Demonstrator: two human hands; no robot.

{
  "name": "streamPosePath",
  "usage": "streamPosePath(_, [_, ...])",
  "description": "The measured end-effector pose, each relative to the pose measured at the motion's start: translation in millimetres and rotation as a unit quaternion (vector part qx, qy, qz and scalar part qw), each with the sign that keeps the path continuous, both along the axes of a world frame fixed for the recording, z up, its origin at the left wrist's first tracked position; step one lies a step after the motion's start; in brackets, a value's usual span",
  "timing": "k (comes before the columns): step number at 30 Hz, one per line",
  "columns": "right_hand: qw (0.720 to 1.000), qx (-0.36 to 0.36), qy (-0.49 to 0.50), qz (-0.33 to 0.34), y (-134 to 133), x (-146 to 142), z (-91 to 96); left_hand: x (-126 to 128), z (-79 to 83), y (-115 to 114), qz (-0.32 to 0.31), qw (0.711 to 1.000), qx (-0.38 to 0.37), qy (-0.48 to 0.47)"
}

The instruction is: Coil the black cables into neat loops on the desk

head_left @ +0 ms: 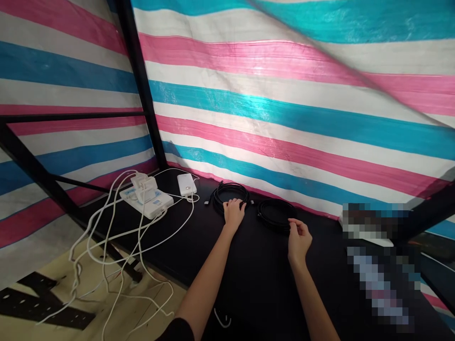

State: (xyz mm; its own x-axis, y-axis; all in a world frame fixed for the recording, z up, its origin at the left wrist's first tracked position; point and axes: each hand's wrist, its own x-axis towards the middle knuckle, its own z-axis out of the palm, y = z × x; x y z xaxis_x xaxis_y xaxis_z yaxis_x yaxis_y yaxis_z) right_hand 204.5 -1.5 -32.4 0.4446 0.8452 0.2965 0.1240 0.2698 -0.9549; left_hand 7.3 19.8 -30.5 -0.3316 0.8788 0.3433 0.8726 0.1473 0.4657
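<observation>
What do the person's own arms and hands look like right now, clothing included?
The left hand and right hand are ungloved, with no watch or bracelet visible. The left forearm and right forearm are bare. A plain black sleeve shows on the left arm; the right sleeve is out of view.

Looks like some kind of makeshift booth tbh, just striped tarp walls (249, 94) around a black metal frame (140, 80), plus a power strip (156, 206) on the counter (259, 284).
</observation>
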Motion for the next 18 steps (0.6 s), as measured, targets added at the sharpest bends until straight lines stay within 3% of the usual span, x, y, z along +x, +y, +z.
streamPosePath(9, [0.997,-0.005,0.000,0.075,-11.5,-12.1,16.4,-1.0,1.8,1.6,0.018,0.999,0.017,-0.019])
streamPosePath(18, [0.997,-0.006,-0.026,0.079,-8.2,-11.7,10.2,-6.6,6.4,-1.1,0.014,0.999,0.021,-0.033])
